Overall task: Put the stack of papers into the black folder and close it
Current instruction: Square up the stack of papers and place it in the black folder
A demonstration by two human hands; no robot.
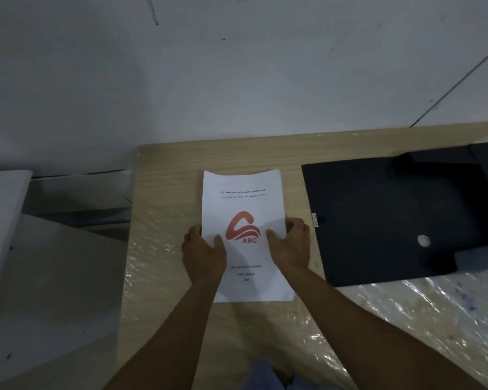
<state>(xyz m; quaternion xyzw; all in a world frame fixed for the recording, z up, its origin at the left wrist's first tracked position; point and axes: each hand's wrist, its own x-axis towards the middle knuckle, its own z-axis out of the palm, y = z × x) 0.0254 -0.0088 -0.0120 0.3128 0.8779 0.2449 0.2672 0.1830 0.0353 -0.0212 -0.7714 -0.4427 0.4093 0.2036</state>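
A stack of white papers (244, 204) with a red logo on the top sheet lies flat in the middle of the wooden table (169, 164). My left hand (203, 253) grips its left edge, thumb on top. My right hand (290, 244) grips its right edge, thumb on top and fingers curled round the side. The black folder (383, 218) lies open and flat to the right of the stack, apart from it, with a small round hole near its lower right part.
Wrinkled clear plastic film (378, 319) covers the near part of the table. A white wall stands just behind the table. White boards or boxes (40, 263) sit off the table's left edge.
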